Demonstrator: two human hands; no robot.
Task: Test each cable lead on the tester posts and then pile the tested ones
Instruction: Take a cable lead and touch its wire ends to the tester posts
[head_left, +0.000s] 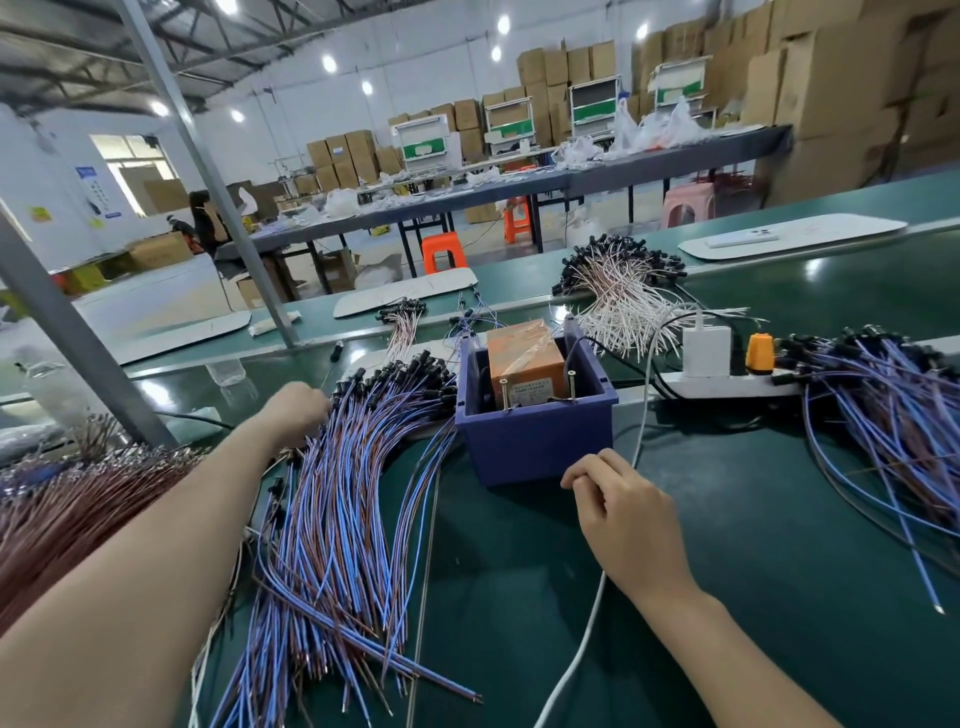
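A person's two bare arms reach over a green worktable (753, 519) in a warehouse. The left hand (298, 410) is stretched forward into the black-plug end of a fanned pile of blue-and-brown leads (337, 519). Its fingertips are buried among the plugs, so it cannot be told whether it has pinched one. The plugs all point away from the person and the bare wire tips point towards them, likely so that a single lead can be drawn out by its plug. The right hand (623, 514) rests on the table with its fingers loosely curled and nothing in them. It sits just in front of the tester (524, 353), an orange box seated in a blue bin (535, 441) between the two hands. Two upright metal posts (571, 387) stand at the bin's near edge, closest to the right hand, probably so wire tips can be touched to them quickly. Far out to the right of the right hand lies a second heap of similar leads (883, 415), seemingly the tested ones. A white cable (571, 670) trails past the right wrist.
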